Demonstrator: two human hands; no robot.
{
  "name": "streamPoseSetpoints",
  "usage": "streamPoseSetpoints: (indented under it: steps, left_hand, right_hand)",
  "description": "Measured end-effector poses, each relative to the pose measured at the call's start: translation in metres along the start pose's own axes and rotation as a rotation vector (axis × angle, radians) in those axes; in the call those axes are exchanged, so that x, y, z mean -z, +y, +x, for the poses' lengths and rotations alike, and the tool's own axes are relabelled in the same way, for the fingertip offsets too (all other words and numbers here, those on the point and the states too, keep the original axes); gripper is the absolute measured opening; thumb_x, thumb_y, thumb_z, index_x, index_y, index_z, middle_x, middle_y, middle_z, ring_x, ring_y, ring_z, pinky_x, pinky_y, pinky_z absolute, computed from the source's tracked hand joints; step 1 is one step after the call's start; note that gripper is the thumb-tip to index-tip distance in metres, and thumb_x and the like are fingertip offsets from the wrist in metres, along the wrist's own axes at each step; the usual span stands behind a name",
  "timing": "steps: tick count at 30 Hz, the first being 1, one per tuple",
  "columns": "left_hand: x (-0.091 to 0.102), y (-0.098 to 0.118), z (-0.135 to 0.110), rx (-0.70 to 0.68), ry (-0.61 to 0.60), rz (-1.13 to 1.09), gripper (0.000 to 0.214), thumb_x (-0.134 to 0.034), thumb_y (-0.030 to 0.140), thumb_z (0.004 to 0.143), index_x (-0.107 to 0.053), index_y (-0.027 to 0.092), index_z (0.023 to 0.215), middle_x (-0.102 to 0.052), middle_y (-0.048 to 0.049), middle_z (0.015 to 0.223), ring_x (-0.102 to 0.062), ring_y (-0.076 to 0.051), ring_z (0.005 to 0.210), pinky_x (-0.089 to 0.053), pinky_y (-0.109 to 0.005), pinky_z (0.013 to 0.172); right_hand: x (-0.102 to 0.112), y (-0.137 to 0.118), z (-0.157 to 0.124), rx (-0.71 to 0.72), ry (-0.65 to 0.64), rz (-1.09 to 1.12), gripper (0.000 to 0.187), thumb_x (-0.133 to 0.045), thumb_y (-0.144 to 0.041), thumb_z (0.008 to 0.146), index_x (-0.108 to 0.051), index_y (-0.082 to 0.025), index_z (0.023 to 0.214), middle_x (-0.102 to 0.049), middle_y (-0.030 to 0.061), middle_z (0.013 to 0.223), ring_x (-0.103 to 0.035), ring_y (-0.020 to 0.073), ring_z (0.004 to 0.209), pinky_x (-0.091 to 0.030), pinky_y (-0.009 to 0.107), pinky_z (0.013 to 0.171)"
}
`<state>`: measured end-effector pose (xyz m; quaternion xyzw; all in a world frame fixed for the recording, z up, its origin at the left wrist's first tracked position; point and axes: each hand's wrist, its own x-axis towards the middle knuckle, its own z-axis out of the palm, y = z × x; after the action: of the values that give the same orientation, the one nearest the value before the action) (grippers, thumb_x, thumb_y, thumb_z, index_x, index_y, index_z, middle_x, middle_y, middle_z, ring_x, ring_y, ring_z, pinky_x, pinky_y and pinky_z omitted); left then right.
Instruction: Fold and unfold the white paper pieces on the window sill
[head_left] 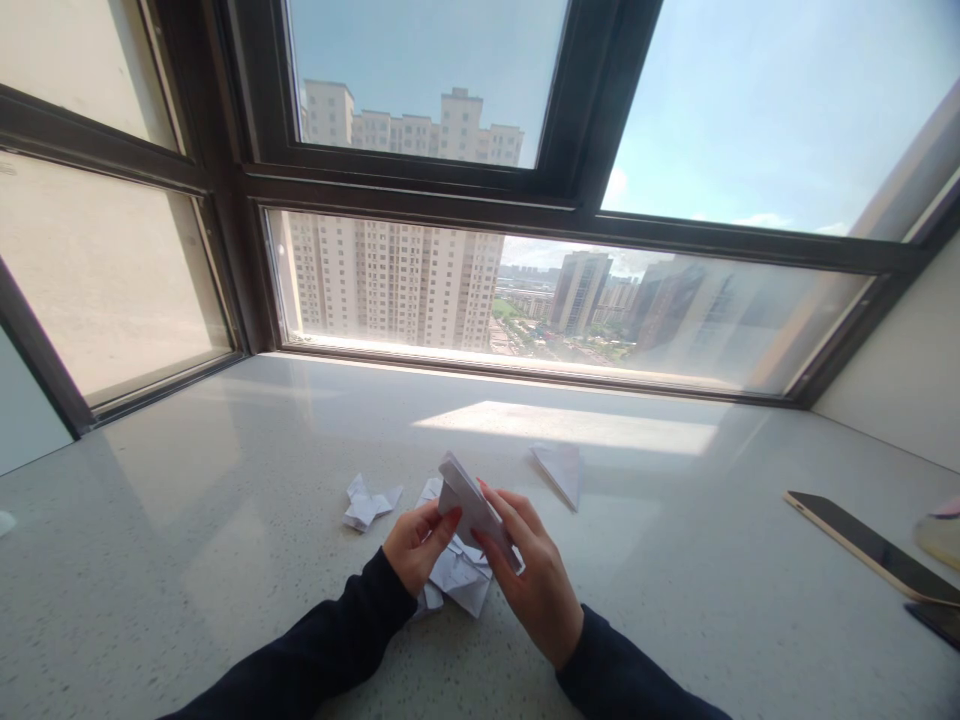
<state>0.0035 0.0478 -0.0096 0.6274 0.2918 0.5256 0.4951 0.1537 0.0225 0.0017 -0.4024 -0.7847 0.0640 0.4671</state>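
Dark sleeves (300, 650), two, entering from the bottom edge. Left hand (417, 548) and right hand (541, 580): each grip pinched on one folded white paper (474, 512), held tilted above the surface (187, 620). Beneath: folded paper pieces (463, 580), heaped. Far right: phone (874, 545), lying flat. Left of the heap: small folded piece (364, 506). Farther, right of centre: paper triangle (564, 474). Beyond: dark-framed window (420, 187), tower blocks (397, 285) outside.

Bright daylight, glare on sill (660, 520)
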Motion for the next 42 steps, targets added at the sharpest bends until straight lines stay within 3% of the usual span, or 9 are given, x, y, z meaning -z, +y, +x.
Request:
streamPoseSetpoints:
  steps: [5,9,15,21,30,37,42]
  left_hand:
    - [0.002,0.003,0.0,0.027,0.015,-0.047,0.037,-0.053,0.042,0.073,-0.065,0.012,0.09,-0.066,-0.0062,0.079,-0.057,-0.021,0.081,-0.043,-0.031,0.078]
    - [0.002,0.005,0.001,0.1,0.052,-0.197,0.037,-0.063,0.042,0.065,-0.065,0.011,0.087,-0.067,-0.0071,0.079,-0.058,-0.023,0.083,-0.044,-0.032,0.079]
    - [-0.005,0.005,-0.001,0.31,0.174,-0.421,0.043,-0.071,0.039,0.055,-0.059,0.017,0.089,-0.067,-0.0046,0.079,-0.063,-0.021,0.073,-0.049,-0.033,0.068]
    - [-0.006,0.009,-0.001,0.378,0.209,-0.485,0.05,-0.074,0.038,0.05,-0.057,0.016,0.092,-0.067,-0.0054,0.078,-0.064,-0.02,0.071,-0.049,-0.029,0.066]
    - [-0.007,0.011,-0.001,0.372,0.215,-0.497,0.05,-0.075,0.035,0.05,-0.058,0.016,0.093,-0.068,-0.0072,0.081,-0.063,-0.02,0.074,-0.049,-0.028,0.067]
    - [-0.006,0.006,-0.001,0.356,0.215,-0.467,0.046,-0.075,0.035,0.048,-0.059,0.015,0.087,-0.068,-0.0069,0.077,-0.063,-0.021,0.072,-0.05,-0.03,0.066]
    - [0.002,0.003,0.005,0.293,0.334,-0.452,0.039,-0.073,0.032,0.052,-0.058,0.016,0.084,-0.068,-0.004,0.075,-0.064,-0.021,0.071,-0.052,-0.031,0.065]
  right_hand:
    - [0.001,0.005,-0.001,-0.096,0.069,-0.114,0.038,-0.052,-0.025,0.077,-0.046,-0.022,0.115,-0.057,0.0082,0.094,-0.053,0.0223,0.086,-0.046,0.038,0.075]
    - [0.001,0.011,-0.001,-0.194,0.078,-0.061,0.031,-0.052,-0.03,0.077,-0.052,-0.02,0.106,-0.06,0.0063,0.084,-0.054,0.0192,0.074,-0.046,0.033,0.067]
    - [0.002,0.009,0.0,-0.116,-0.007,-0.004,0.027,-0.046,-0.024,0.081,-0.051,-0.023,0.107,-0.06,0.0049,0.09,-0.051,0.019,0.08,-0.043,0.033,0.07]
    - [0.004,0.009,0.001,-0.083,0.037,-0.017,0.029,-0.041,-0.022,0.083,-0.053,-0.024,0.11,-0.057,0.0062,0.094,-0.05,0.0188,0.085,-0.042,0.033,0.073]
    - [0.001,0.014,0.001,-0.07,0.018,0.008,0.031,-0.045,-0.02,0.082,-0.052,-0.025,0.112,-0.06,0.0057,0.094,-0.052,0.0188,0.083,-0.043,0.034,0.073]
    - [0.001,0.011,0.001,-0.108,-0.031,0.133,0.031,-0.043,-0.021,0.082,-0.052,-0.023,0.112,-0.058,0.0046,0.084,-0.054,0.015,0.073,-0.046,0.027,0.065]
    - [0.001,0.016,0.001,-0.159,0.05,0.018,0.032,-0.041,-0.03,0.083,-0.049,-0.02,0.112,-0.055,0.0058,0.083,-0.052,0.0165,0.074,-0.046,0.029,0.064]
